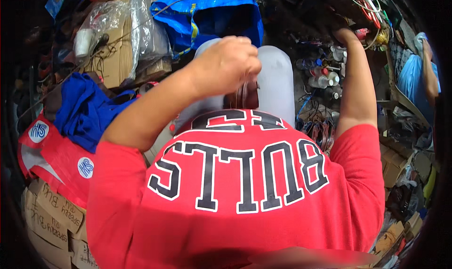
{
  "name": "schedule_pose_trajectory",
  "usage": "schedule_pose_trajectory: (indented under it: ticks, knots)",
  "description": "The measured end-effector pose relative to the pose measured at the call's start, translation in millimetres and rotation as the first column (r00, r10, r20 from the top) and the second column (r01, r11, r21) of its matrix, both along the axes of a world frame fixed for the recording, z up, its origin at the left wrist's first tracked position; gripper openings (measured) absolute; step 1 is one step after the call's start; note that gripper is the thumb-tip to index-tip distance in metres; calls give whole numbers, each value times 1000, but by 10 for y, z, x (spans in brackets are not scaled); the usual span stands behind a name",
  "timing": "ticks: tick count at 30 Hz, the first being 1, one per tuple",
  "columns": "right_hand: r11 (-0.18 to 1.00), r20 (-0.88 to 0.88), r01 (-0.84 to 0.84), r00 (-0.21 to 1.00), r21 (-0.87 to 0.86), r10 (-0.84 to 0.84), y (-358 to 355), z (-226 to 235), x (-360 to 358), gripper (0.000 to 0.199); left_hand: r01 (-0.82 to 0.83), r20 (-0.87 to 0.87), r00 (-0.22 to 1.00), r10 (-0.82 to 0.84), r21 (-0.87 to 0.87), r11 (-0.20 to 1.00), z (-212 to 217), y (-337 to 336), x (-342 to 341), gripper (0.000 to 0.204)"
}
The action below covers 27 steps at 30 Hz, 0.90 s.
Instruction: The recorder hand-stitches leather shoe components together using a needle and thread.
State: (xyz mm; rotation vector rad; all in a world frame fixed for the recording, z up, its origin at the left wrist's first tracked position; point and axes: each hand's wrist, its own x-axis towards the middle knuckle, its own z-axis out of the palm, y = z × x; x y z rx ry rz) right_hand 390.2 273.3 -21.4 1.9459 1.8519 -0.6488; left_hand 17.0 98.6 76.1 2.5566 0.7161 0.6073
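Note:
My left hand (230, 64) is closed in a fist above my knees, slightly blurred. What its fingers hold, if anything, is hidden. Below it, a dark brown, glossy, leather-like thing (242, 98) sits between my thighs in light grey trousers (275, 76); its kind is not clear. My right arm stretches out to the far right. My right hand (344, 35) is in deep shadow among dark clutter, and its fingers cannot be made out. Several plastic bottles (325, 78) stand close to that forearm.
Ahead lies an open blue bag (181, 14). Cardboard and clear plastic (136, 38), a blue cloth (84, 111) and a red bag (59, 151) are on the left. Far right, another person's arm (429, 76) shows beside light blue cloth (410, 78). Cables (369, 7) hang at the upper right.

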Motion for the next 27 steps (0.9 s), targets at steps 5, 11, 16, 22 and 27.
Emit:
schedule_pose_trajectory:
  ticks: [5,11,16,22,27]
  knots:
    - [878,-36,-6,999,479,26,-1361,576,-202,36,36,11,999,-36,61,997,92,8,102,12]
    - [901,-584,86,786,426,202,-2532,897,-426,61,32,-4,999,-32,128,991,158,-33,123,13]
    - [960,-619,-62,752,274,225,-2735,955,-684,66,40,-24,999,-36,166,985,169,-66,150,13]
    - [959,-609,-157,745,236,272,-2532,965,-903,64,55,-80,996,-38,224,973,184,-67,204,11]
    - [935,-575,-254,738,249,353,-2361,1095,-1055,59,106,-136,988,-71,264,959,232,-69,201,7]
